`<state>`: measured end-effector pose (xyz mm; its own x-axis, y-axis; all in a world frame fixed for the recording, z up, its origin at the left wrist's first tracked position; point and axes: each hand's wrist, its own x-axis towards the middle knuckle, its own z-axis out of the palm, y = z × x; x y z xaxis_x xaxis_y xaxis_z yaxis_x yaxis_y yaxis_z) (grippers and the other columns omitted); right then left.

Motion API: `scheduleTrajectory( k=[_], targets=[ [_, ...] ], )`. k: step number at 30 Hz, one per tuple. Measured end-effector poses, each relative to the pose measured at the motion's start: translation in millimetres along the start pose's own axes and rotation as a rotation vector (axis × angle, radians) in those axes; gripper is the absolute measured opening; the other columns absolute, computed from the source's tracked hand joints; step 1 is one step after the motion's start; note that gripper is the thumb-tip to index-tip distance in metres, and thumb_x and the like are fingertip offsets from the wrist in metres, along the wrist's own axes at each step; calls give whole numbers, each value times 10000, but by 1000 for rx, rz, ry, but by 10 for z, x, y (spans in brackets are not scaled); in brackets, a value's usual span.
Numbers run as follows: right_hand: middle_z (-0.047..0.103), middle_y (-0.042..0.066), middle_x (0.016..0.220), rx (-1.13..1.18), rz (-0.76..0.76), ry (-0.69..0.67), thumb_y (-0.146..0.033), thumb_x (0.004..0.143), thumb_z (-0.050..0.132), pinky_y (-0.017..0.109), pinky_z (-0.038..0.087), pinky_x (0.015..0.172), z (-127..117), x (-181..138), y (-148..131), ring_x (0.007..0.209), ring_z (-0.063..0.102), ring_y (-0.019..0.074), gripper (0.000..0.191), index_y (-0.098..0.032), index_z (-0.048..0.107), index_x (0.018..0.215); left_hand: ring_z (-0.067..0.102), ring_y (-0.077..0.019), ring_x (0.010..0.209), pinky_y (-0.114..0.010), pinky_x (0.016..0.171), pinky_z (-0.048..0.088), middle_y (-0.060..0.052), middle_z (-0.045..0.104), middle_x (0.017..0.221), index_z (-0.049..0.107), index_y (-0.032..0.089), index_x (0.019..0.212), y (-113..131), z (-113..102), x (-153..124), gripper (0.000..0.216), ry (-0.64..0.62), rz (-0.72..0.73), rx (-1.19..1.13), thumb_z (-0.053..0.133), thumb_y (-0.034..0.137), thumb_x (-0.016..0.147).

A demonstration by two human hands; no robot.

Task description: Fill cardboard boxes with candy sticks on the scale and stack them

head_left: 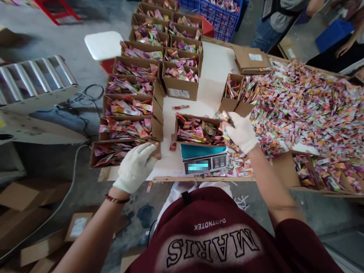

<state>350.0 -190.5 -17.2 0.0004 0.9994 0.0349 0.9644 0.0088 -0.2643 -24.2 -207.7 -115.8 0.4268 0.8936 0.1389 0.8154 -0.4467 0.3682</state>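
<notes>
Both my hands wear white gloves. My left hand [136, 166] rests with fingers stretched on the near corner of a cardboard box full of colourful sachets [113, 151]. My right hand [241, 131] is closed in a pinch on a small sachet [227, 118], held just right of an open box of sachets [199, 131] that sits on a digital scale [204, 159]. A huge heap of loose sachets [307, 106] covers the table to the right of that hand.
Two rows of filled boxes [159, 57] run up the white table [210, 72]. Flat cartons [251, 60], a blue crate [222, 15], a roller conveyor [34, 79], a white stool [104, 44], and other people [280, 17] stand around.
</notes>
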Motion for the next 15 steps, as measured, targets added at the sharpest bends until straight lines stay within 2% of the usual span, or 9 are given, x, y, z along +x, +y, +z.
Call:
scheduleTrajectory(
  k=[2,4,6,9,12,15],
  targets=[
    [759,117,1073,42,20,125,-370,989,489,345,528,806,-251,-252,220,925,705,246,342,-182,694,1189,673,-309,1123,-439,990,537,-148,711,1235,699,177,1206,81,-1,126,376,51,2,-44,464,378,992],
    [757,116,1049,-21,84,188,-407,960,536,356,532,794,-456,-511,491,901,700,257,351,-185,699,1177,673,-293,1127,-415,995,537,-130,715,1222,707,190,1176,153,-21,240,355,86,4,-73,478,390,993],
    [750,134,1066,-131,179,192,-421,933,568,389,538,813,-583,-742,768,922,701,286,396,-178,680,1226,672,-282,1136,-396,995,536,-119,715,1223,709,193,1165,214,-56,337,351,105,-4,-96,490,407,994],
    [724,163,1165,-179,252,171,-419,912,599,453,545,880,-615,-945,1031,1018,691,324,510,-166,606,1355,672,-269,1133,-381,989,537,-118,714,1223,709,178,1170,294,-126,464,359,118,-8,-139,498,414,999],
    [704,153,1218,-58,144,188,-389,930,583,486,547,936,-500,-882,929,1072,674,311,485,-186,598,1371,663,-275,1142,-390,990,533,-124,709,1233,710,173,1174,391,-202,582,361,129,17,-167,511,415,995],
    [679,130,1298,56,-70,115,-289,969,508,466,542,980,-274,-557,486,1130,652,278,401,-211,631,1343,657,-276,1140,-394,986,531,-111,703,1228,704,203,1172,525,-263,676,351,117,27,-172,510,429,986]
  ],
)
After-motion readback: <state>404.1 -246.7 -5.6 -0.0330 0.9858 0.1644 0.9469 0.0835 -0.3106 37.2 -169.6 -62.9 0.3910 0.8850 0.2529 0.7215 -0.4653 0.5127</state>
